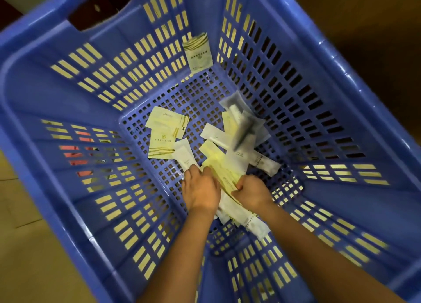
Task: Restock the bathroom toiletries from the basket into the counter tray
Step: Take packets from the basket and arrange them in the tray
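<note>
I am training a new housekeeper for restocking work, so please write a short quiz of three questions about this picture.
1. True or false: a counter tray is visible beside the blue basket.
2. Where is the single packet that sits apart from the pile of packets? A) leaning on the basket's far wall; B) on the basket's rim; C) on the floor outside.
3. How many hands reach into the basket?

Key:
1. False, no tray is in view.
2. A.
3. Two: the left hand and the right hand, both at the pile.
</note>
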A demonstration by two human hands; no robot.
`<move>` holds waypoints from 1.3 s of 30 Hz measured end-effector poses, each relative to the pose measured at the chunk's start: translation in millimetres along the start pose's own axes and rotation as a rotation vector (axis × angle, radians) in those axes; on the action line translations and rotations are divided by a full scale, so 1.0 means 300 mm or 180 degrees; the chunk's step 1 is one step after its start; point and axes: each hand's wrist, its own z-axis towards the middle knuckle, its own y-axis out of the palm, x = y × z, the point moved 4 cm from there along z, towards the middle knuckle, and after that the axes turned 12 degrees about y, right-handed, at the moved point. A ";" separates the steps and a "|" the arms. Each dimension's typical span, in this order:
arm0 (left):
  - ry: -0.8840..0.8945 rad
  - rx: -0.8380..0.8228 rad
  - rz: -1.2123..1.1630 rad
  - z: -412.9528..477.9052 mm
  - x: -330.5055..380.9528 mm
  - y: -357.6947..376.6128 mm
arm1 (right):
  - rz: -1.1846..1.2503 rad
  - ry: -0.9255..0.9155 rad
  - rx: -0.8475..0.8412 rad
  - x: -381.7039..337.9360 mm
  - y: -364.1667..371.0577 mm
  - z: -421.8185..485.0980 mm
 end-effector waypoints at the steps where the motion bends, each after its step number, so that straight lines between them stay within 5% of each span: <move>1: -0.0063 -0.0047 0.0016 0.000 -0.010 -0.005 | 0.0059 0.0018 0.0004 -0.006 -0.001 -0.006; 7: -0.0308 -0.0108 0.0148 -0.001 -0.053 -0.025 | 0.0734 -0.0116 -0.0020 -0.019 -0.094 -0.026; 13: -0.0271 0.0160 -0.0115 0.047 -0.051 -0.023 | 0.2916 0.0211 -0.0383 -0.010 -0.225 -0.048; 16: -0.0378 0.0081 -0.0159 0.065 -0.054 -0.013 | 0.3279 0.0258 -0.0651 -0.012 -0.247 -0.056; 30: -0.0214 -0.0542 -0.0581 0.102 -0.062 -0.029 | 0.2860 0.0329 -0.0487 0.007 -0.211 -0.065; 39: 0.0016 -0.0413 -0.2262 0.056 0.014 -0.136 | 0.2289 0.0311 -0.0332 0.024 -0.240 -0.115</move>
